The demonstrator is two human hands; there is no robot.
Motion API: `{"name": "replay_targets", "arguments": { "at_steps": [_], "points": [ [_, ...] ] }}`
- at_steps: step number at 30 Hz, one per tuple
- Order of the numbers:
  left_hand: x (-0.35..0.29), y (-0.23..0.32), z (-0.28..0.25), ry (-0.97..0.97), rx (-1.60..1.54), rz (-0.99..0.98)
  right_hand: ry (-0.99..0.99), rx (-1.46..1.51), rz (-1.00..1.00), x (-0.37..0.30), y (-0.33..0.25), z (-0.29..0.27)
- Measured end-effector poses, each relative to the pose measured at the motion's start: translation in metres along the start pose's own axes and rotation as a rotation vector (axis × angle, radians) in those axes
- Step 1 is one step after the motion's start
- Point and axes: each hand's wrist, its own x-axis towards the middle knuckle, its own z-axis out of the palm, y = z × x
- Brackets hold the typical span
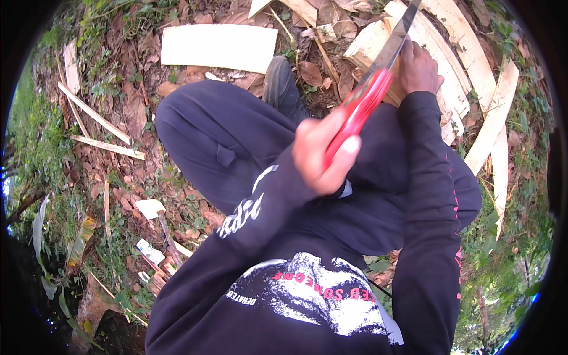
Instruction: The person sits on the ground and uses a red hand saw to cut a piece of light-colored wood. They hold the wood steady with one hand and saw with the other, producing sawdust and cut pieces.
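My left hand (pixel 325 151) is wrapped round the red handle (pixel 358 115) of a long-bladed cutting tool. Its grey blade (pixel 396 41) points up and to the right, past the frame's top edge. Whether the blade has teeth cannot be made out. A pale block of wood (pixel 365 47) stands just beyond my knees, partly behind the blade. My right hand (pixel 419 70) grips the wood with bent fingers, right beside the blade. Whether the blade touches the wood is unclear. Pale, curved wooden slats (pixel 464 41) lie to the right of that hand.
A broad pale board (pixel 219 47) lies on the leafy ground beyond my bent leg (pixel 219 130), near my dark shoe (pixel 281 86). Thin wood strips (pixel 94 112) are scattered at the left. More slats (pixel 494 118) cross one another at the right. Grass (pixel 47 136) borders the ground.
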Motion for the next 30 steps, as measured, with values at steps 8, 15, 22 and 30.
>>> {"name": "replay_targets", "arguments": {
  "at_steps": [8,15,22,30],
  "points": [
    [0.049,-0.001,0.007,-0.031,0.013,0.044,0.029,0.016,-0.069,0.0,0.002,0.011],
    [-0.037,0.028,-0.021,0.016,0.026,-0.149,0.109,-0.014,-0.043,-0.003,0.004,0.007],
    [0.005,0.005,-0.003,-0.015,-0.029,-0.117,0.004,0.013,-0.005,-0.003,-0.003,-0.003],
    [0.043,-0.004,0.028,0.12,0.106,0.035,0.108,0.066,-0.093,-0.011,-0.009,0.004]
  ]
}}
